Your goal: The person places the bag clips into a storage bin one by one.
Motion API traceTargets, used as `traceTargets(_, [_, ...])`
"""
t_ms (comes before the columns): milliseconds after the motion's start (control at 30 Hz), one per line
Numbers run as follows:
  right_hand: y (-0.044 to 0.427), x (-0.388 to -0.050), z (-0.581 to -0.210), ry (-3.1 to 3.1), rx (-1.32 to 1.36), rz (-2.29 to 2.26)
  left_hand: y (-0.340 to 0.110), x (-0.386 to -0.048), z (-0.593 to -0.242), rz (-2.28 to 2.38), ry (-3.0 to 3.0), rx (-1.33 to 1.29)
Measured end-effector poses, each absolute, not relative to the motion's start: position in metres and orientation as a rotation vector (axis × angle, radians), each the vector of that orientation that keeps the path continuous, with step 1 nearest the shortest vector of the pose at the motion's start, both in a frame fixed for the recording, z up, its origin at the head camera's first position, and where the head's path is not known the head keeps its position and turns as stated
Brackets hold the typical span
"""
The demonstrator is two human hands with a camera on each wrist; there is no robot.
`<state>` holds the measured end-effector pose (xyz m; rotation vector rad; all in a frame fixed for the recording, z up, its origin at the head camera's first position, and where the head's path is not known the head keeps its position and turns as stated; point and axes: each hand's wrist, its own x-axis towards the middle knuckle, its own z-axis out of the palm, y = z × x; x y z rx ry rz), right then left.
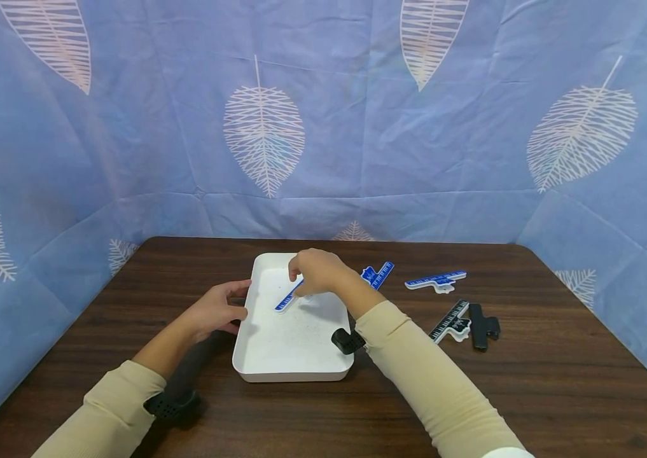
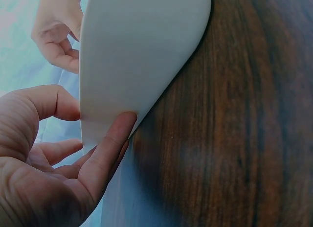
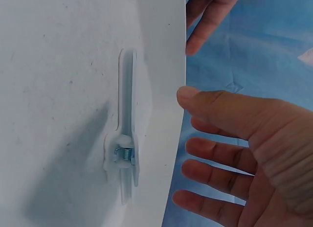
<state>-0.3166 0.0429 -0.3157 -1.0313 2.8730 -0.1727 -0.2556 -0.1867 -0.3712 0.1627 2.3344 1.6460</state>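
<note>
- The clip lies inside the tray, towards its far left, just beneath the right hand and out to that hand's left.
- Its long axis runs slantwise from near left to far right, so the far end goes under the fingers, which hide it in the head view.
- The right wrist view shows the clip edge-on, spring visible, with a gap between it and the fingers – that hand appears released, grasping nothing.
- Of the 2 hands, the right is nearer the clip; the left hand is outside the tray, with the left wall between it and the clip.
- Right hand's pose: the arm reaches in from the near right across the tray's right wall, wrist bent so the fingers point down and left, thumb apart from them. Whether the thumb touches the rim, I cannot tell.
- Left hand's pose: fingers spread and lightly bent, tips touching the outer wall – not clenched, and not wrapped round anything.
- On the table, right of the tray, lie 4 more: 2 blue clips, a ruled black clip and a plain black clip, the last 2 side by side.
</note>
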Motion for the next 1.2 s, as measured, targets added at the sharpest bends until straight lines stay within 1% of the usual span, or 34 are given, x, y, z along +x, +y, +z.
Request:
traceTargets(467, [0.045, -0.298, -0.305, 2.865, -1.198, -0.176, -0.189, -0.256, -0.37, 1.658, 2.317, 0.189])
traceTargets(1200, [0.061, -0.269, -0.303, 2.853, -1.385, -0.203, -0.189, -0.256, -0.37, 1.648, 2.33, 0.177])
